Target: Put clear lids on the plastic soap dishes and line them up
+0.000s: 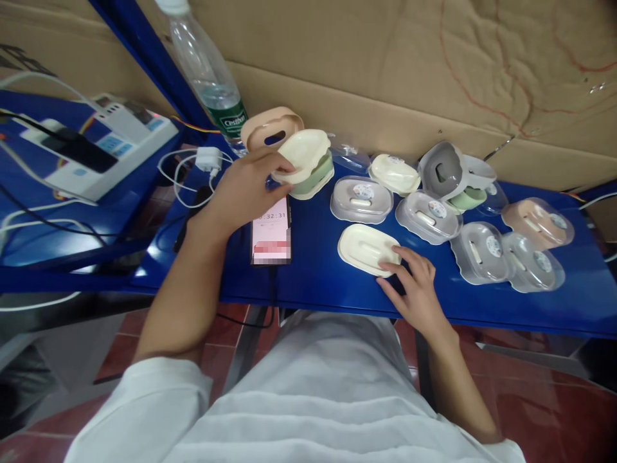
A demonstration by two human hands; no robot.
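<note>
My left hand (258, 183) grips the edge of a cream scalloped plastic tray (304, 154), tilted above a green soap-box part (315, 180). Behind it leans a peach soap-box part (274, 125) with an oval hole. On the blue table, a cream oval soap-box part (364, 247) lies near the front edge. The fingers of my right hand (409, 283) are spread, and their tips touch its right end. Several soap boxes with clear lids stand to the right, among them a grey one (361, 200) and a peach one (537, 222).
A phone (271, 235) showing a timer lies below my left hand. A water bottle (212, 83) stands at the back left, near a white charger (209, 159) with cable. A power strip (116, 148) sits on the left surface. Cardboard (366, 64) lines the back.
</note>
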